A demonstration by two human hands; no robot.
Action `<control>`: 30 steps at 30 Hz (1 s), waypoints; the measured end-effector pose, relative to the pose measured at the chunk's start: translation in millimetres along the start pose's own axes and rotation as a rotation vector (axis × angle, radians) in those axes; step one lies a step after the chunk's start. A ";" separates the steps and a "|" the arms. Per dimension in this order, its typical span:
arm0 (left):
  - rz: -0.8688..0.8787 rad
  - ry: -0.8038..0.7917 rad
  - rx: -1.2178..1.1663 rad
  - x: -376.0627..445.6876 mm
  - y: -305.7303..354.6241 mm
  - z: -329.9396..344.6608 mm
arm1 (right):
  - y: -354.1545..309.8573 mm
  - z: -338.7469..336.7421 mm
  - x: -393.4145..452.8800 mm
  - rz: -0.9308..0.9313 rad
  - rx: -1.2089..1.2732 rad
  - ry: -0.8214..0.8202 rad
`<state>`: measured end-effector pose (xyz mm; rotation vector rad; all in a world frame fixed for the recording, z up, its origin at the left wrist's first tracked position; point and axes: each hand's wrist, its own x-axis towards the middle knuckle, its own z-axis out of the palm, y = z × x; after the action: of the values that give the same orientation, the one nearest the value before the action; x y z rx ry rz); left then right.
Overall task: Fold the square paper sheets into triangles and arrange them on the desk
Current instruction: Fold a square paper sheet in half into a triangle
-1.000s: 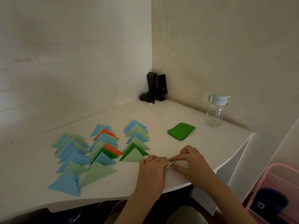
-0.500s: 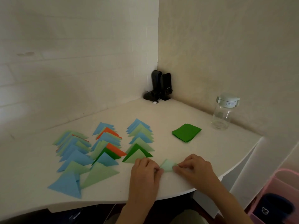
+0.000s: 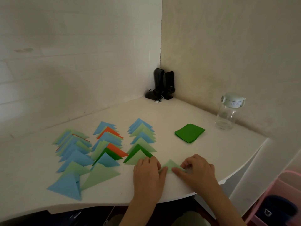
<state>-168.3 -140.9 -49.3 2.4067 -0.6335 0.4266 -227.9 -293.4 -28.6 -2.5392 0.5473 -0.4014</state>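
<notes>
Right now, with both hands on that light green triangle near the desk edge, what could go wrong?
1. The light green triangle is pressed between the left hand and right hand close to the desk's front edge; a slip could skew the crease or push it off.
2. The left hand lies against the nearest triangle of the right-hand row, so sliding sideways may disturb that row.
</notes>
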 end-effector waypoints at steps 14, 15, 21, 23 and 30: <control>0.008 -0.020 -0.149 -1.0 -5.6 -10.4 | 8.6 -15.9 1.6 -0.003 0.227 -0.103; 0.009 0.003 -0.135 -2.1 -4.1 -10.5 | 8.3 -15.3 1.2 -0.001 0.229 -0.104; 0.020 0.057 -0.046 -3.4 19.1 -9.0 | 6.8 -13.1 -0.7 0.003 0.233 -0.091; 0.001 -0.003 -0.038 -2.7 29.9 -9.8 | 6.2 -13.1 -1.3 -0.001 0.236 -0.087; -0.075 -0.124 -0.161 5.2 33.4 -9.9 | 7.1 -11.7 -2.5 -0.001 0.252 -0.072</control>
<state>-183.2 -159.8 -23.6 2.3067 -0.6046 0.1882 -236.7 -302.7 -23.2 -2.3017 0.4388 -0.3535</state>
